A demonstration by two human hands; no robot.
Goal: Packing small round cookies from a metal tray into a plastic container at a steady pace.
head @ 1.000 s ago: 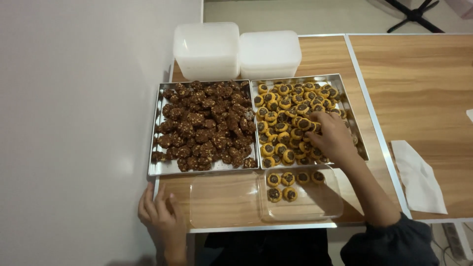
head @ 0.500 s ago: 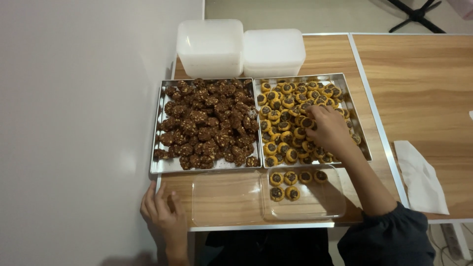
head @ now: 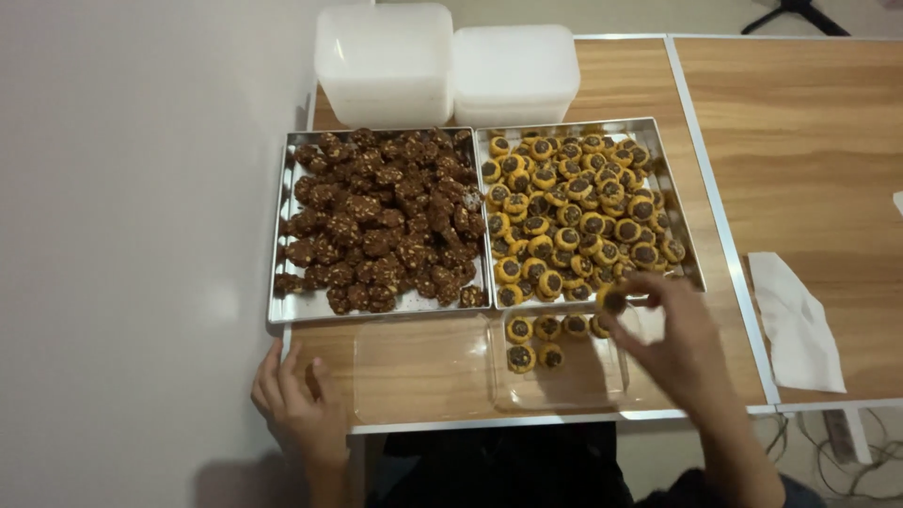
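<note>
My right hand (head: 673,339) pinches a yellow cookie with a dark centre (head: 612,301) just above the clear plastic box (head: 555,395), which holds several of the same cookies (head: 534,341). Behind it a metal tray (head: 679,230) is full of yellow cookies. To its left, a second metal tray (head: 280,310) is heaped with dark brown cookies. My left hand (head: 296,409) rests fingers apart on the table's front left corner, beside a clear lid (head: 414,372), holding nothing.
Two white lidded plastic containers (head: 386,56) (head: 515,71) stand behind the trays. A white napkin (head: 795,320) lies at the right, across a seam to a second wooden table (head: 800,141). A grey wall runs along the left.
My right hand has drawn back from the tray of yellow cookies toward me, carrying one cookie over the clear box. The left hand has stayed put.
</note>
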